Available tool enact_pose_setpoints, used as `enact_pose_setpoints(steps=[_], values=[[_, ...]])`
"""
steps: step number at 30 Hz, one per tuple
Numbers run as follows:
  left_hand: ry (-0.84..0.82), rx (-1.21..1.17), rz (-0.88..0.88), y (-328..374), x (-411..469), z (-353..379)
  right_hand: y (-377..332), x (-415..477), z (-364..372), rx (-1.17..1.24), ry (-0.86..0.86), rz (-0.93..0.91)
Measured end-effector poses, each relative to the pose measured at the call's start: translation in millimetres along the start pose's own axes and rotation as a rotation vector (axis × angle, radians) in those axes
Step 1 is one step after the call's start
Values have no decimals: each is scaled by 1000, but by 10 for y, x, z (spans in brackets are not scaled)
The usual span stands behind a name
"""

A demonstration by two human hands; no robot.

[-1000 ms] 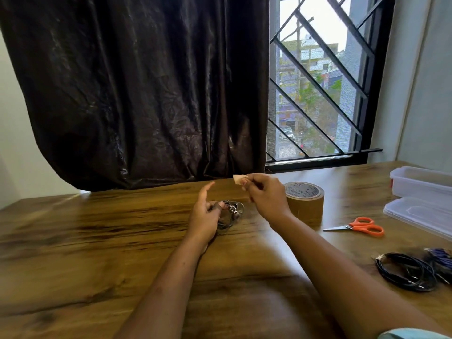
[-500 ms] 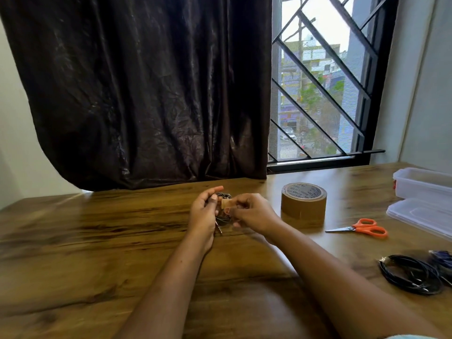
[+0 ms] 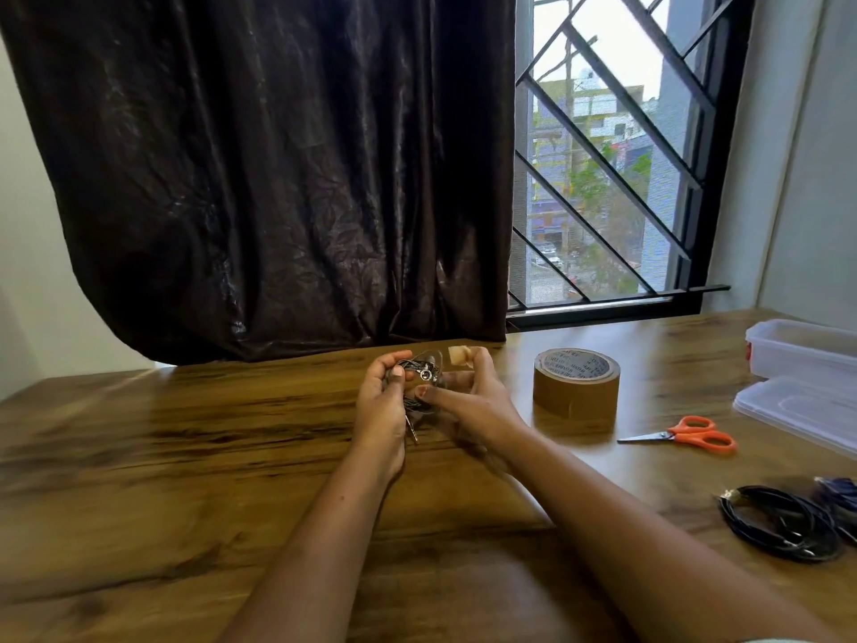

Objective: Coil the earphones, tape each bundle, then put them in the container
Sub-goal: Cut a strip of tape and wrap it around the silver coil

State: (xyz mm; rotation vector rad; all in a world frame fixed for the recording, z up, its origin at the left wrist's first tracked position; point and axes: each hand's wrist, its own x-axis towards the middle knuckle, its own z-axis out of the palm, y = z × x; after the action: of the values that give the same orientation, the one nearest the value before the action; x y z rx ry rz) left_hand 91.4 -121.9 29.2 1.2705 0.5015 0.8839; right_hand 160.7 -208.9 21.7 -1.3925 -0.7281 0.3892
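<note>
Centre frame, the left hand [image 3: 382,401] curls round the coiled earphones [image 3: 419,371], held just above the desk [image 3: 185,457] and pinned so the loops can't spring apart. The right hand [image 3: 468,396] pinches a short tape strip [image 3: 458,355] at its fingertips, just beside the coil, looking ready to wrap. The container [image 3: 788,348] waits at the frame's right edge.

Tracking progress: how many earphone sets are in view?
3: coiled earphones in the left hand, black earphones on the table at right, blue earphones beside them, partly cropped.
</note>
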Motion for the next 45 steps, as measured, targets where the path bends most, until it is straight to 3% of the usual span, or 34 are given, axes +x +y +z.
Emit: enact_pose_setpoints(steps=[8, 13, 16, 20, 27, 31, 35, 38, 41, 45], values=[[-96, -120, -52, 46, -59, 29, 16, 63, -15, 109, 42, 57], [-108, -275, -165, 95, 24, -58, -75, 110, -145, 249, -73, 66], [-261, -183, -184, 102, 1, -68, -112, 77, -158, 411, -96, 67], [-239, 0, -135, 79, -2, -54, -119, 53, -121, 495, -155, 74], [-187, -71, -204, 85, -9, -44, -107, 75, -150, 360, -142, 84], [-153, -210, -229, 105, 11, -76, -84, 91, -147, 37, -179, 10], [-270, -237, -213, 123, -5, -107, -82, 98, -149, -260, -188, -58], [-362, -302, -207, 146, -25, -146, -82, 92, -153, -337, -185, -100], [-379, -237, -177, 141, -20, -172, -63, 101, -155, -398, -178, -139], [-281, -33, -152, 125, -3, -161, -56, 100, -163, -335, -219, -104]])
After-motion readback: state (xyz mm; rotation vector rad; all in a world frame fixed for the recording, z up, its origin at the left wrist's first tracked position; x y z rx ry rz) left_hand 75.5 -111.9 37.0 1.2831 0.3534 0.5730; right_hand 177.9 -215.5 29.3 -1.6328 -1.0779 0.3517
